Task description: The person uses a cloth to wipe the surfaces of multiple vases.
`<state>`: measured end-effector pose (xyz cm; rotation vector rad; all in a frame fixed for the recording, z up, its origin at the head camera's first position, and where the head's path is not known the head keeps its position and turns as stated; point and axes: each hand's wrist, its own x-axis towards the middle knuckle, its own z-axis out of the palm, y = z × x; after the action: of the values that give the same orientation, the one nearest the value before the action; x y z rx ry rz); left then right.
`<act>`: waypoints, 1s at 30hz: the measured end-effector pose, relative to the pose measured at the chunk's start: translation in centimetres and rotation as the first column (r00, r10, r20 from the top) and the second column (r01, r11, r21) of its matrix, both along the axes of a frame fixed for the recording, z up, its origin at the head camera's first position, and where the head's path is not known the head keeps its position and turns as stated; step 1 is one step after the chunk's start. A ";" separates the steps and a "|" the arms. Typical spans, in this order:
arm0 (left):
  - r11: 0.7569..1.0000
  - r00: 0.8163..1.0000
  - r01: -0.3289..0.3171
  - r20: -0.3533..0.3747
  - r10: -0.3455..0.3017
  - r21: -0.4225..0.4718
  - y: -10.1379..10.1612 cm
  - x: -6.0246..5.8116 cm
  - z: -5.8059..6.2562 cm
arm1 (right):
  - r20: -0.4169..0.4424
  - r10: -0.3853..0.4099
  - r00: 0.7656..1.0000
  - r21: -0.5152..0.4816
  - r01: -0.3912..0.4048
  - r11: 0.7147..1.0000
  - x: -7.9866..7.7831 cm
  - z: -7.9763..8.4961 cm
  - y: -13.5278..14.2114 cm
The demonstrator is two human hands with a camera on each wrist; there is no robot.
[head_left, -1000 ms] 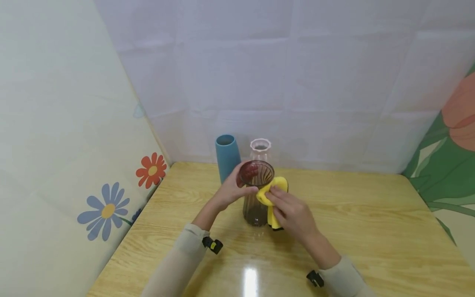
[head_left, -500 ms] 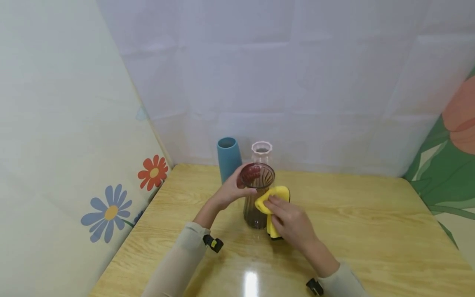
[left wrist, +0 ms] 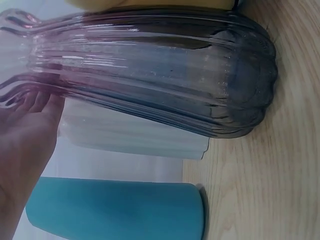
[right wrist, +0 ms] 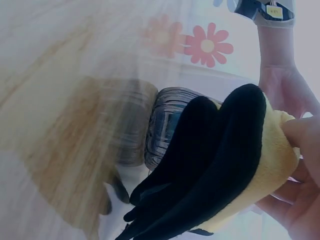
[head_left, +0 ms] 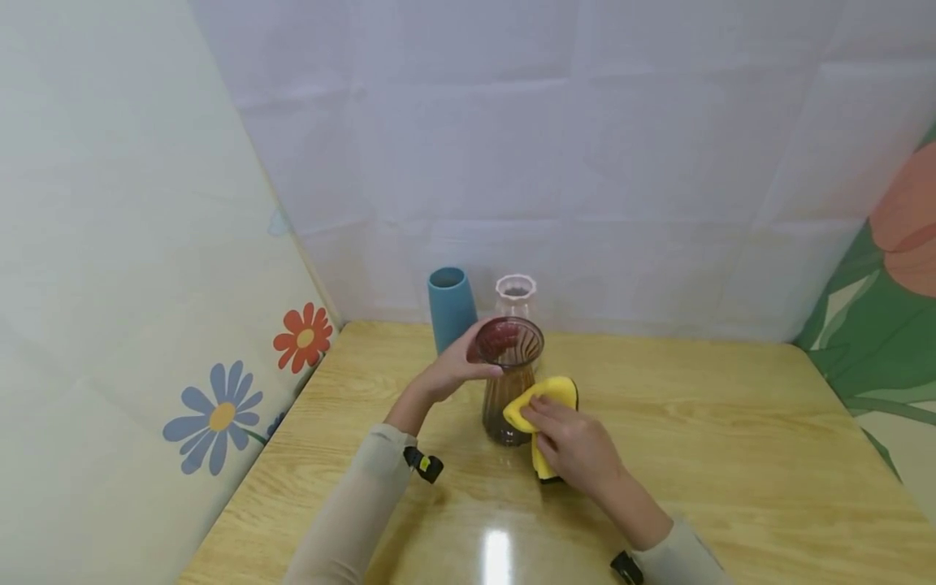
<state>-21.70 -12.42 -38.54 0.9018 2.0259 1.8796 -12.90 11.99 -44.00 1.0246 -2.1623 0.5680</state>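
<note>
A ribbed glass vase (head_left: pixel 504 398), purple at its flared mouth and smoky grey at the base, stands upright on the table. My left hand (head_left: pixel 453 370) grips it round the neck, just below the rim. In my right hand (head_left: pixel 581 447) is a yellow cloth (head_left: pixel 557 394) with a dark edge, pinched between thumb and fingers and held against the vase's right side. The right wrist view shows the black underside of the cloth (right wrist: pixel 220 155) hanging in folds, hiding part of the vase (right wrist: pixel 170 125). In the left wrist view the vase's fluted body (left wrist: pixel 160 70) shows whole down to its base.
Behind the held vase stand a matte blue vase (head_left: pixel 452 309) and a pale pink clear vase (head_left: pixel 516 291) with a scalloped rim. The wooden table (head_left: pixel 702 422) meets a white cloth backdrop (head_left: pixel 468 146) at the rear. Flower-printed sheeting (head_left: pixel 219 416) hangs at the left.
My right hand has slid the yellow cloth down the vase's right side, from just under the rim to the lower body. The left hand keeps its grip on the neck.
</note>
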 end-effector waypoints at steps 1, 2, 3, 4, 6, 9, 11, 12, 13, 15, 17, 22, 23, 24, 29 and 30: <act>1.000 1.000 0.015 0.003 -0.015 0.006 0.0 -0.1 0.0 | 0.012 -0.002 1.000 0.014 0.002 1.000 0.1 0.0 0.0; 1.000 1.000 0.029 0.007 -0.029 0.012 0.0 -0.2 0.0 | 0.022 -0.005 1.000 0.027 0.004 1.000 0.2 -0.1 0.0; 0.999 0.999 0.043 0.011 -0.043 0.018 -0.1 -0.3 -0.1 | 0.031 -0.007 0.999 0.039 0.006 0.999 0.3 -0.1 0.0; 0.998 0.999 0.052 0.015 -0.052 0.019 -0.1 -0.4 -0.1 | 0.039 -0.010 0.999 0.050 0.008 0.999 0.3 -0.2 0.0; 0.997 0.997 0.075 0.025 -0.076 0.032 -0.1 -0.6 -0.2 | 0.052 -0.016 0.999 0.069 0.012 0.998 0.5 -0.3 0.0; 0.994 0.994 0.101 0.039 -0.103 0.046 -0.1 -0.9 -0.3 | 0.074 -0.020 0.997 0.080 0.014 0.997 0.7 -0.5 0.0; 0.991 0.992 0.117 0.050 -0.120 0.057 -0.1 -1.0 -0.3 | 0.097 -0.024 0.995 0.088 0.015 0.996 0.8 -0.7 0.0; 0.990 0.990 0.124 0.055 -0.127 0.060 -0.1 -1.1 -0.4 | 0.110 -0.025 0.994 0.092 0.015 0.996 0.8 -0.8 0.0; 0.989 0.989 0.131 0.064 -0.135 0.065 -0.1 -1.2 -0.4 | 0.126 -0.027 0.992 0.099 0.015 0.995 0.9 -0.9 0.0; 0.987 0.986 0.142 0.080 -0.148 0.074 -0.1 -1.4 -0.4 | 0.155 -0.037 0.987 0.120 0.019 0.993 1.0 -0.9 0.0; 0.984 0.982 0.154 0.097 -0.162 0.086 -0.2 -1.6 -0.5 | 0.184 -0.046 0.982 0.145 0.020 0.989 1.1 -0.8 0.0; 0.978 0.976 0.175 0.113 -0.188 0.111 -0.2 -1.9 -0.6 | 0.216 -0.034 0.976 0.165 -0.002 0.986 1.1 -0.4 0.1; 0.978 0.975 0.177 0.113 -0.189 0.113 -0.3 -1.9 -0.6 | 0.212 -0.028 0.977 0.158 -0.006 0.987 1.1 -0.3 0.2; 0.978 0.976 0.177 0.108 -0.190 0.114 -0.3 -1.9 -0.6 | 0.205 -0.022 0.979 0.148 -0.008 0.989 1.0 -0.3 0.3; 0.992 0.992 0.099 0.069 -0.105 0.083 -0.5 -1.0 -0.4 | 0.129 -0.010 0.992 0.064 0.002 0.998 0.8 0.4 1.0; 0.994 0.995 0.078 0.059 -0.083 0.077 -0.6 -0.7 -0.3 | 0.107 -0.007 0.994 0.042 0.003 0.999 0.7 0.6 1.1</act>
<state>-22.40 -12.99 -38.88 0.9170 1.8662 1.9270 -12.20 13.12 -43.42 1.0322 -2.2790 0.5898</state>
